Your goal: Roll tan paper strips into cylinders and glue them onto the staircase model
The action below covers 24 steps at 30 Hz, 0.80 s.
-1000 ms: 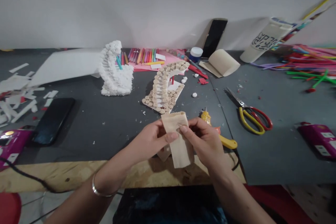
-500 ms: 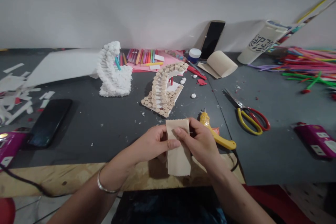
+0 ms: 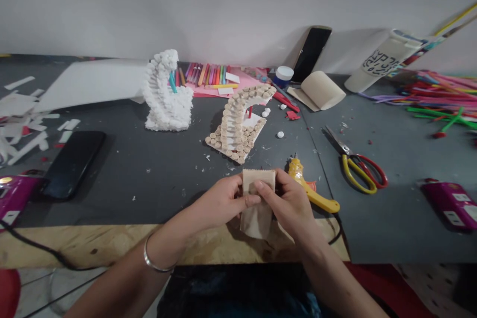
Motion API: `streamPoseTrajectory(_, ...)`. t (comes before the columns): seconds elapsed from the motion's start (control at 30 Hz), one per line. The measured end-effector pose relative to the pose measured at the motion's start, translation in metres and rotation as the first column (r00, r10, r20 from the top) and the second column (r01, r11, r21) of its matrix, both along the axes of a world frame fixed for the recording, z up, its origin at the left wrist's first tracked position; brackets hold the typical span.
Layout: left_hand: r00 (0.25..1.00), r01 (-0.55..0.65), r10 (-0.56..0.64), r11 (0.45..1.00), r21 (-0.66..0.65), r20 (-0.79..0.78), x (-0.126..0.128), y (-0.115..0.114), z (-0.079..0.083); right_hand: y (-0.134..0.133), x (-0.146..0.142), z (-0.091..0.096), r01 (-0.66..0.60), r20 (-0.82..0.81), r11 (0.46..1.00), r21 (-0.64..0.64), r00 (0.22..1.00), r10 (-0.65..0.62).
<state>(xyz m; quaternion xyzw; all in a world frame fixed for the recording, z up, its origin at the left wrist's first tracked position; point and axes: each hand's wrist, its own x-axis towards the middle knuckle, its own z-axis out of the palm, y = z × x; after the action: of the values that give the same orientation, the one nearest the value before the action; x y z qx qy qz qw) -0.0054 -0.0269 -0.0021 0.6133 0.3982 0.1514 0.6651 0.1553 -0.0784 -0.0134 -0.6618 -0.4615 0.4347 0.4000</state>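
Note:
Between my hands is a strip of tan paper tape with a zigzag-cut top edge. My left hand grips its left side, thumb across the front and fingers behind. On the other side my right hand pinches it, thumb pressed on the upper part. Just beyond stands a small curved staircase model covered in rolled tan discs, with a red post. A yellow glue gun lies close to my right hand. Farther left is a white, rough-textured staircase model with a teal post.
At the back right are a tape roll, a leaning phone and a cup. Scissors lie right of the glue gun. Another phone and white scraps are on the left. A cord trails off the glue gun.
The tape strip's lower end now looks shorter and curls away, where it hung flat with a zigzag edge before. The view has shifted slightly; both hands keep their grip.

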Motion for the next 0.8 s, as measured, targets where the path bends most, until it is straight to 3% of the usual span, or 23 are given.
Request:
streamPoseTrajectory(0.2,0.998,0.003,-0.002,1.0,-0.019,0.057,0.002,-0.002,0.0,-0.003,0.002,-0.004,0.006,-0.032,0.999,0.041,0.999,-0.004)
streamPoseTrajectory(0.37,1.0,0.0,0.0,1.0,0.004,0.004,0.003,-0.004,-0.002,-0.004,0.003,-0.003,-0.006,-0.034,0.998,0.066,0.999,0.008)
streamPoseTrajectory(0.6,0.973,-0.155,0.165,0.985,-0.069,0.161,0.003,0.001,-0.009,-0.005,0.004,-0.004,-0.075,-0.068,0.992,0.102,0.994,0.082)
streamPoseTrajectory(0.8,0.95,-0.25,0.255,0.967,-0.05,0.181,0.003,0.005,-0.013,-0.008,0.006,-0.007,-0.122,-0.046,0.989,0.087,0.991,0.126)
